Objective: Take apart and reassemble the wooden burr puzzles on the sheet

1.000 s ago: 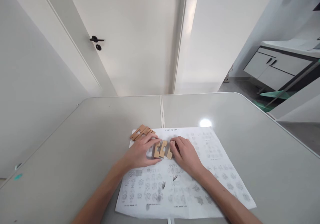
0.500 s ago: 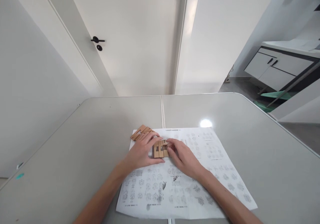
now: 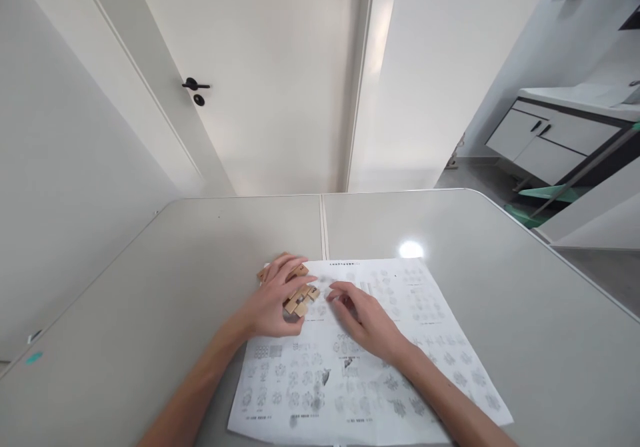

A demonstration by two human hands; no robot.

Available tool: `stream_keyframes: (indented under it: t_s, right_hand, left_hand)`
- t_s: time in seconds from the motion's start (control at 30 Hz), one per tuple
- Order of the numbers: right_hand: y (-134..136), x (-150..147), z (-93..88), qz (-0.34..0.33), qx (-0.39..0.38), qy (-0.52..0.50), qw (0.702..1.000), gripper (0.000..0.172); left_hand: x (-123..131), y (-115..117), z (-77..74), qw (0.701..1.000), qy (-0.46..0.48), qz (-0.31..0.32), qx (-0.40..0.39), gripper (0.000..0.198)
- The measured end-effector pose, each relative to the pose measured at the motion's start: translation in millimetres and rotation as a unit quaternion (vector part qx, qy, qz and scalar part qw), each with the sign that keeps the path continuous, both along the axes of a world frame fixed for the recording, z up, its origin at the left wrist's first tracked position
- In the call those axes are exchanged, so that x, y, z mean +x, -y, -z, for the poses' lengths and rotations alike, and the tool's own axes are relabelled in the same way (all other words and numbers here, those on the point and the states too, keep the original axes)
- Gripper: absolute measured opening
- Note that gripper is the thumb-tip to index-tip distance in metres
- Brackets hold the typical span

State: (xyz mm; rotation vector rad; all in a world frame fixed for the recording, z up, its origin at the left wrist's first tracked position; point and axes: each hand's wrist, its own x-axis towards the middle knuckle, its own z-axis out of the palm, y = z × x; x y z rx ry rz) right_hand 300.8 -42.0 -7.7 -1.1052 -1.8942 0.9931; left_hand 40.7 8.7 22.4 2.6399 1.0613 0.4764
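A printed sheet of diagrams (image 3: 400, 340) lies on the grey table (image 3: 150, 287). My left hand (image 3: 273, 304) is closed round a small cluster of notched wooden puzzle pieces (image 3: 301, 296) at the sheet's top left. More flat wooden pieces (image 3: 265, 273) lie just behind that hand, partly hidden by its fingers. My right hand (image 3: 363, 317) rests on the paper just right of the cluster, fingers loosely curled and spread, holding nothing.
The table has a seam (image 3: 323, 224) down its middle and a rounded far right corner. Behind it stand a white door with a black handle (image 3: 195, 86) and a wall. A grey cabinet (image 3: 550, 137) stands at the right.
The wooden cluster has shifted left and turned in my left hand. My right hand has let go of it and drawn slightly back.
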Motion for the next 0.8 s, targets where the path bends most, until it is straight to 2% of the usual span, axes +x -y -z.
stream_keyframes:
  t_s: [0.1,0.13,0.23,0.33,0.4,0.47,0.57,0.8]
  right_hand:
    - [-1.3,-0.3,1.0,0.006,0.002,0.002,1.000,0.022]
    - [-1.5,-0.6,1.0,0.008,0.005,0.005,1.000,0.021]
    - [-2.1,-1.7,1.8,0.014,0.016,0.021,1.000,0.023]
    - [-2.5,-2.5,3.2,0.019,0.038,0.045,0.998,0.025]
    - [-2.5,-2.8,3.7,0.019,0.051,0.059,0.997,0.024]
    - [-2.3,-2.9,3.8,0.018,0.057,0.069,0.996,0.024]
    - [-2.2,-2.8,4.3,0.020,0.052,0.078,0.995,0.025]
    - [-1.7,-3.9,7.1,0.010,0.052,0.102,0.993,0.026]
  left_hand:
    - [-25.6,-10.6,3.0,0.999,0.035,-0.025,-0.022,0.086]
    - [-36.4,-15.2,5.9,0.997,0.055,-0.056,-0.021,0.082]
    - [-67.2,-28.5,17.5,0.968,0.116,-0.223,0.010,0.050]
    - [-83.0,-36.2,26.6,0.914,0.175,-0.367,-0.010,0.046]
    - [-84.1,-37.6,29.7,0.892,0.180,-0.413,-0.031,0.046]
    - [-81.7,-37.4,31.6,0.899,0.169,-0.403,-0.026,0.041]
    - [-78.8,-36.8,34.8,0.923,0.148,-0.355,0.004,0.032]
    - [-78.3,-35.6,40.8,0.944,0.108,-0.308,0.037,0.023]
